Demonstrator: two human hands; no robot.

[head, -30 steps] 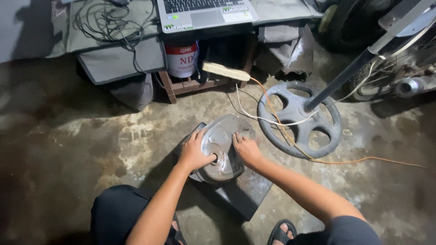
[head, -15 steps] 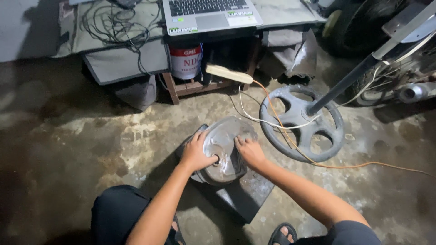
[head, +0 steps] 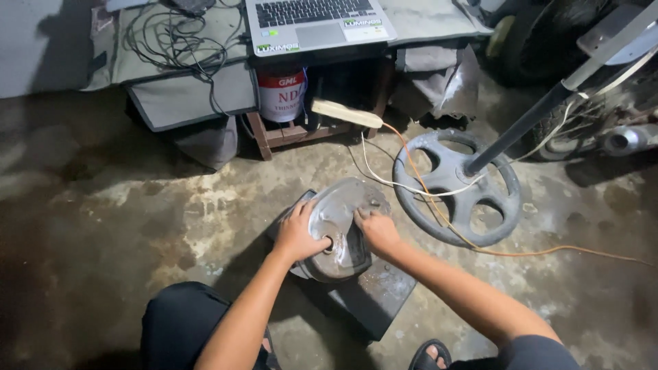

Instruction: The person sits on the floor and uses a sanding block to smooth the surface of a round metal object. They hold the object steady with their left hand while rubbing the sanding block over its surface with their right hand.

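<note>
Hands meet over a dull silver, rounded metal cover (head: 339,229) in the head view. It rests tilted on a dark flat slab (head: 373,296) laid on the stained concrete floor (head: 116,226), just in front of the crouching person's knees. The left hand (head: 299,235) presses flat on the cover's left side, fingers (head: 301,211) curled over its edge and thumb near the small centre hole, likely to keep it from sliding. The right hand (head: 375,229) lies on the right rim with fingers (head: 362,218) bent, pressing down rather than gripping around it. Just right stands a grey round spoked fan base (head: 456,188) with its dark pole, crossed by white and orange cables. Beyond, a low counter (head: 185,103) carries an open silver laptop (head: 317,20), with a red-and-white tin (head: 281,92) below.
</note>
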